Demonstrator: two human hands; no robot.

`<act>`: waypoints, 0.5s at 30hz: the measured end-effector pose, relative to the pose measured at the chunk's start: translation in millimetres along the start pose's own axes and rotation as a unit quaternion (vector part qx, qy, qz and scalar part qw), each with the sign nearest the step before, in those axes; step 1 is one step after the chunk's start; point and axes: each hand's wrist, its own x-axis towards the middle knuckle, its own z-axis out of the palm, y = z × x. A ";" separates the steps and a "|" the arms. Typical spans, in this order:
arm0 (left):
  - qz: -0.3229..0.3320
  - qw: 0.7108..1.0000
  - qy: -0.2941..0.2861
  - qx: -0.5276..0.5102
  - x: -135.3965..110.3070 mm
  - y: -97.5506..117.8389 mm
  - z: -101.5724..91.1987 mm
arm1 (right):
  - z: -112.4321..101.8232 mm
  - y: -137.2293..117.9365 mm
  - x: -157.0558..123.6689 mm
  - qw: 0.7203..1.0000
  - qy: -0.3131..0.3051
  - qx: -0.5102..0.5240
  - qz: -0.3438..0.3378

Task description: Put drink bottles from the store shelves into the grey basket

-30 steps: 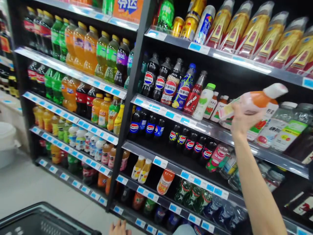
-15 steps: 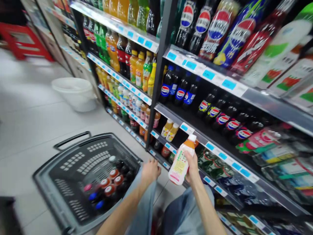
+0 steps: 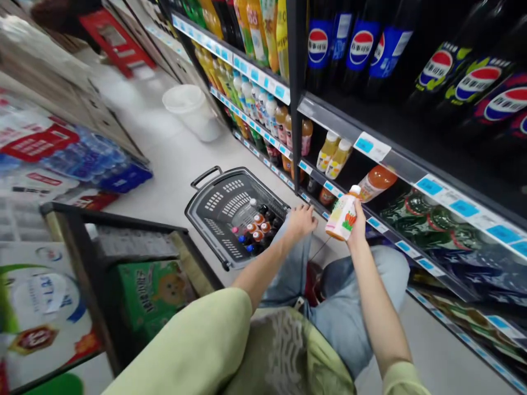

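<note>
Head view showed a person low beside a drinks shelf [image 3: 325, 118], the right hand [image 3: 357, 224] closed around the side of a carrot-label bottle [image 3: 341, 218], which leaned with its white cap uppermost. The bottle was in the air over the gap between the knees and the shelf's lower tiers, just in front of a lying orange bottle [image 3: 379, 182]. The left hand [image 3: 302, 220] lay palm down at the bent left knee [image 3: 294, 255], its fingers loosely curled and spread a little, with no object visible in it; whatever its palm covered could not be told. Beyond that knee a grey basket [image 3: 218, 226] stood on the floor [image 3: 173, 148], holding a cluster of capped bottles [image 3: 258, 236]. The step in hand appeared to be holding the bottle clear of both shelf and basket. Any next move seemed to call for a firm grip, with the cap kept off the shelf edge and the bottle steered around the knee.
</note>
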 end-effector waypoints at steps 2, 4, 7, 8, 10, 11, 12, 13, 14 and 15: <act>0.023 1.000 0.020 0.003 -1.0 -0.3 1.2 | 0.6 2.4 3.8 0.998 0.022 0.030 0.054; 0.056 0.998 0.029 0.009 -3.2 -0.3 0.7 | 1.9 5.4 6.0 0.995 0.046 0.045 0.071; 0.111 0.993 0.023 0.027 -8.1 1.9 -1.4 | 5.1 13.0 7.1 0.995 0.075 0.041 0.054; 0.130 0.991 0.020 0.035 -10.0 3.3 -1.9 | 6.6 16.4 7.1 0.995 0.086 0.036 0.040; 0.160 0.986 0.017 0.051 -13.7 7.2 -1.7 | 9.5 23.4 7.0 0.993 0.113 0.024 0.001; 0.171 0.983 0.020 0.058 -15.5 9.4 -1.1 | 10.8 26.6 7.0 0.992 0.125 0.016 -0.022; 0.179 0.982 0.024 0.063 -17.2 11.5 -0.3 | 11.8 29.3 6.9 0.990 0.134 0.009 -0.043; 0.183 0.980 0.030 0.067 -18.8 13.5 0.7 | 12.4 31.5 7.0 0.989 0.138 0.001 -0.061; 0.185 0.980 0.035 0.069 -20.2 15.2 1.6 | 12.6 33.1 6.9 0.988 0.136 -0.005 -0.078; 0.187 0.979 0.041 0.070 -21.5 16.5 2.4 | 12.4 34.1 6.8 0.987 0.130 -0.009 -0.093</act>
